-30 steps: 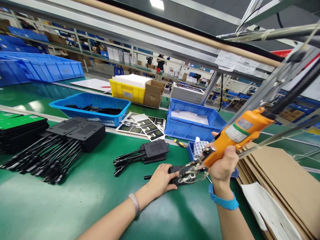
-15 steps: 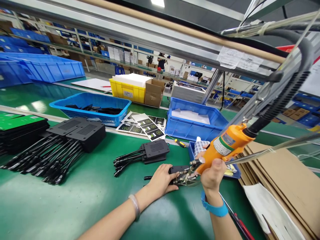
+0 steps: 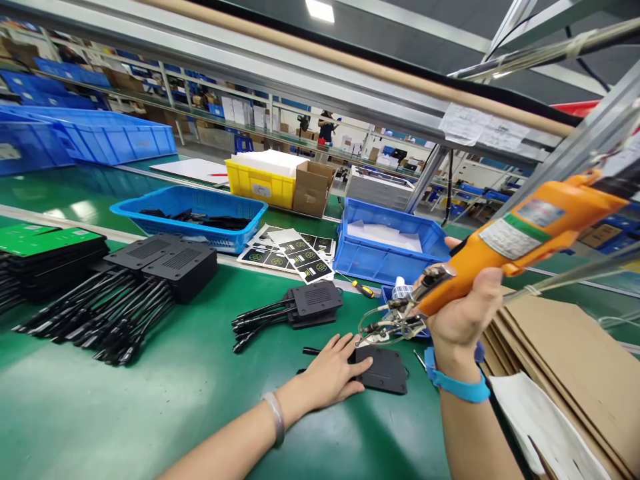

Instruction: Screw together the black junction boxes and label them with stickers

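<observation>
My right hand [image 3: 467, 320] is wrapped around an orange electric screwdriver [image 3: 515, 243], tilted, with a metal screw-feed head and clear tubes at its lower left end. The tip of that head is over the far left corner of a flat black plastic box [image 3: 383, 370] on the green bench. My left hand [image 3: 333, 373] rests on the box's left end with its fingers spread and stretched out. Part of a black cable shows beyond this hand; the rest is hidden. Just behind lie black boxes with cables [image 3: 315, 300].
Stacked black boxes with cables [image 3: 175, 263] and green-topped pieces [image 3: 45, 241] lie left. Behind stand a blue basket [image 3: 225, 237], label sheets [image 3: 300, 250], a blue bin [image 3: 380, 257] and a small yellow-handled screwdriver [image 3: 363, 289]. Cardboard sheets [image 3: 565, 347] lean at the right.
My right hand has moved up and right with the electric screwdriver, which leans over more. More of the black box shows now. My left hand's fingers are spread wider over its end.
</observation>
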Demonstrator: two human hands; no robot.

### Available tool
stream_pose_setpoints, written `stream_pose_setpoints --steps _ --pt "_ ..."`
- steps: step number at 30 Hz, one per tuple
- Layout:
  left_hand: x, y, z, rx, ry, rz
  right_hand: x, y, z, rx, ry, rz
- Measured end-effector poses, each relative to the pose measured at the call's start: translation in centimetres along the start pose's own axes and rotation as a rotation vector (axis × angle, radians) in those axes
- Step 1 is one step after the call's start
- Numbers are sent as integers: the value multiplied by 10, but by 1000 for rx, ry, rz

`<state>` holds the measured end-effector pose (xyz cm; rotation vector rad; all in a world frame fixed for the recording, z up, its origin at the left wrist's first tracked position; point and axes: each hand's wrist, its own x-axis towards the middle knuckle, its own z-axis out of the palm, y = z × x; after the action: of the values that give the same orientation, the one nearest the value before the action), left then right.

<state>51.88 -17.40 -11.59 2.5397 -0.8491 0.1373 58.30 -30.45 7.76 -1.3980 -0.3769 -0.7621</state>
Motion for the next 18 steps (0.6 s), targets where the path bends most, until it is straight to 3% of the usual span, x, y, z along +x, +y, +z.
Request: stream_pose_setpoints --steps 8,18 --pt "2 -1 1 -21 9 -14 -25 37 10 -29 -43 44" --pt "5 -4 4 -53 -7 -21 -40 51 11 -34 -85 69"
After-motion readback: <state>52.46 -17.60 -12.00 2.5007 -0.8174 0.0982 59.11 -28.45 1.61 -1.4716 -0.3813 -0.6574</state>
